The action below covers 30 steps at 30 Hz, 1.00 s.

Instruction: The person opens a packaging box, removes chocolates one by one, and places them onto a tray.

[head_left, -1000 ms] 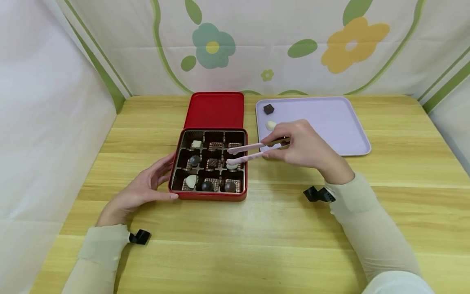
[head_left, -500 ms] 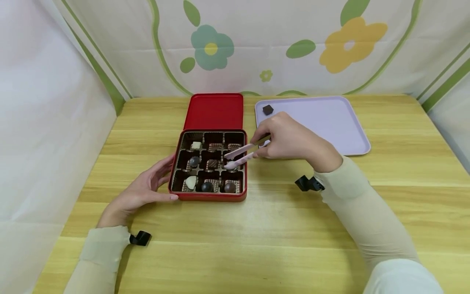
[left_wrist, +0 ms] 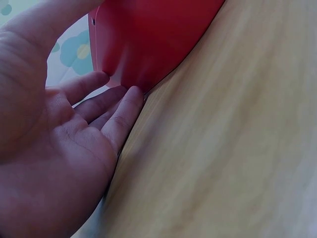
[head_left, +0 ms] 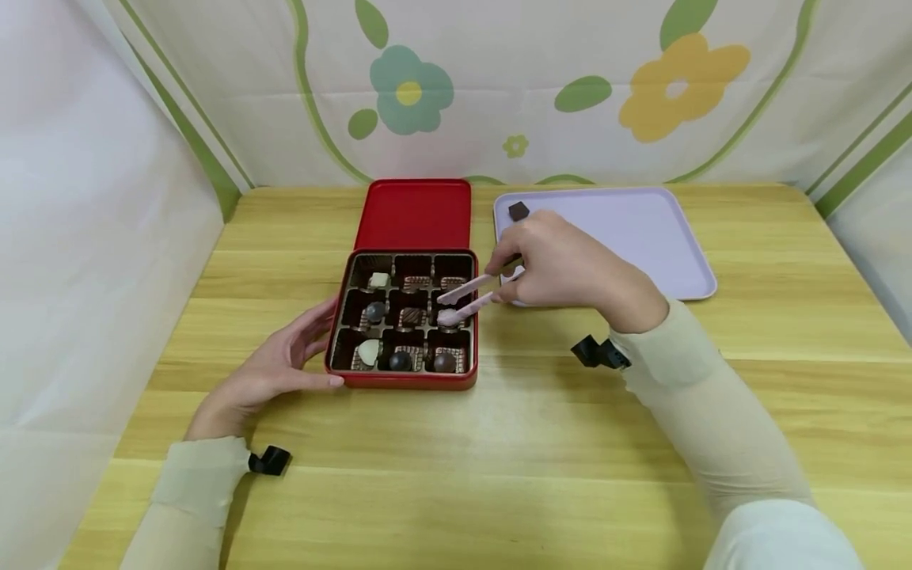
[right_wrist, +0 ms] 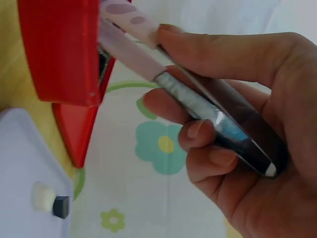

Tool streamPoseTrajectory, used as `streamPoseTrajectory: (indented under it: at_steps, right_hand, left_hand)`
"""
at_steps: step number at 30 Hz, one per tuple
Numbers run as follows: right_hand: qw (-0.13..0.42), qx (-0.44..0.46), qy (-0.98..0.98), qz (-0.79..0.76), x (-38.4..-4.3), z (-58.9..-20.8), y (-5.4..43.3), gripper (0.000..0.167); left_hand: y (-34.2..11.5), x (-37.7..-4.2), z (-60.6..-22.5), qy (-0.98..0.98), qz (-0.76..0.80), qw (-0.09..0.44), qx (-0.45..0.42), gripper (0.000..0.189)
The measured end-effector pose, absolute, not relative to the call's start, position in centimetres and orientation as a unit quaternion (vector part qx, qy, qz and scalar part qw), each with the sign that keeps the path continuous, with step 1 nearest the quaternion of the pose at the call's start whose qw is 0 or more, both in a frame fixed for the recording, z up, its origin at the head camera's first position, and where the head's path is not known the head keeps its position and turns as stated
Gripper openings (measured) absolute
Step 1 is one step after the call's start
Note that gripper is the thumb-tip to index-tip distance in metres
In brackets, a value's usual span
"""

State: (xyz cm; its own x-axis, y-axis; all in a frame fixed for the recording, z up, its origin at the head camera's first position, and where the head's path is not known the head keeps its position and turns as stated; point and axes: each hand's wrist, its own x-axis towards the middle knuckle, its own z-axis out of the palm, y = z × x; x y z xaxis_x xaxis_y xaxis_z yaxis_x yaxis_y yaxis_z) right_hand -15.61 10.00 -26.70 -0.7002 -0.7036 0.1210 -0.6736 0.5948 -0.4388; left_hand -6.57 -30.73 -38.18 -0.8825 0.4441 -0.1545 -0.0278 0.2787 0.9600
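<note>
My right hand [head_left: 552, 265] holds small metal tongs [right_wrist: 210, 111] with pale pink tips, thumb on one arm and fingers round the other. The spread tong tips reach into the right middle compartment of a red tin [head_left: 402, 381], largely hiding the pale chocolate there. Other compartments show a white cube chocolate [head_left: 379, 279], a ridged brown chocolate [head_left: 411, 317], a white chocolate [head_left: 368, 352] and several dark round chocolates [head_left: 445, 362]. My left hand [head_left: 274, 368] rests against the tin's left side, fingers nearly straight on the red wall [left_wrist: 143, 44], thumb at the front corner.
The tin's red lid [head_left: 415, 214] lies open behind it. At the back right is a lilac tray [head_left: 641, 237] with a dark faceted chocolate [head_left: 518, 210] and a white chocolate [right_wrist: 43, 197]. A flowered cloth [head_left: 492, 103] hangs behind the wooden table [head_left: 456, 475].
My right hand has moved left with the tongs, and their tips have gone down over the pale chocolate in the right middle compartment. The left hand stays at the tin.
</note>
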Motion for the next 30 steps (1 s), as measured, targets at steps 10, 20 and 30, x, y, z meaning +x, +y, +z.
streamPoseTrajectory:
  at_steps: [10,20,30]
  right_hand:
    - [0.061,-0.411,0.886,-0.206,-15.6,-26.6,8.8,0.008]
    - [0.002,-0.367,0.882,-0.296,-15.3,-27.8,12.2,0.009]
    - [-0.016,-0.307,0.878,-0.368,-15.2,-29.3,14.6,0.014]
  left_hand:
    - [-30.7,-6.6,-38.5,0.772,0.588,0.205,0.129,0.114]
    - [-30.9,-6.7,-38.4,0.773,0.585,0.203,0.137,0.112]
    - [-31.0,-6.9,-38.5,0.771,0.587,0.201,0.144,0.112]
